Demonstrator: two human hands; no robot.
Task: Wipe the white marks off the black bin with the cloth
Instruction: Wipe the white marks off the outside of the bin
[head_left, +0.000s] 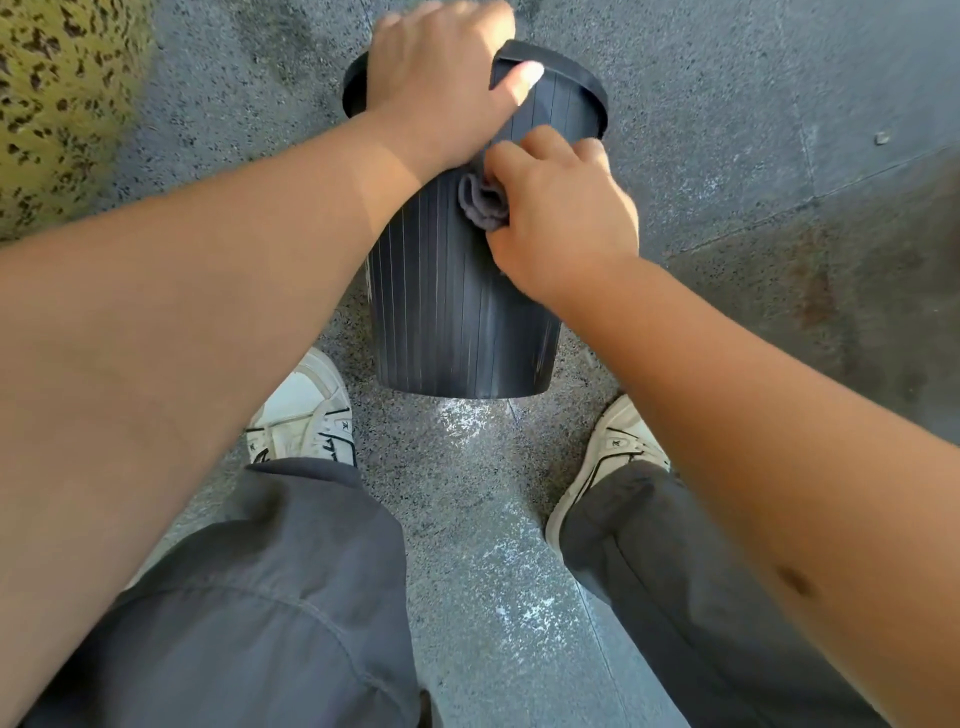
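Down on the speckled floor (727, 104) between two white shoes (306, 415) the black bin (447, 312) lies tipped, rim away; its inside is hidden. Left hand (441, 78) is clamped over the rim, thumb on the ribbed wall. Right hand (561, 223) presses a bunched grey cloth (480, 202) against the wall. Faint white marks (519, 358) streak its base. No readable writing.

Both bare forearms reach forward and down from the lower corners, converging ahead of the knees. The left hand (441, 78) lies palm down, fingers curled over an edge, thumb stretched right. The right hand (563, 223), nearer and lower, is bunched, fingers pinched closed.
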